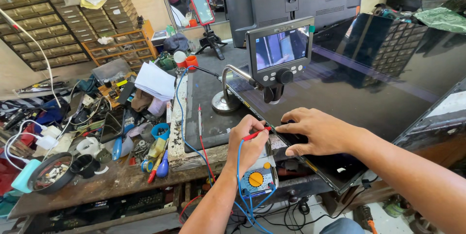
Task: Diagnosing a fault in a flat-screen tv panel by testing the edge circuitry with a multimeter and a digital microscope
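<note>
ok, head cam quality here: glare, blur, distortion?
Head view: daylight, evenly lit, mostly sharp; the large glossy black display panel mirrors the grey drawer racks, no blown-out glare; wide-lens bending at the edges, shelves top left lean; the left hand pinching the thin red probe and the right hand on the panel edge are crisp.

Microscope [279,54] behind hands; multimeter [256,180] below panel [378,83].

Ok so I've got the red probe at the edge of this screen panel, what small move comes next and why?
Probably ease the red probe tip slightly along the panel edge until it sits under the microscope lens. The left hand pinches the probe at that edge, the right hand lies flat on the dark panel steadying it, and the lens hangs just beyond the tip.
</note>
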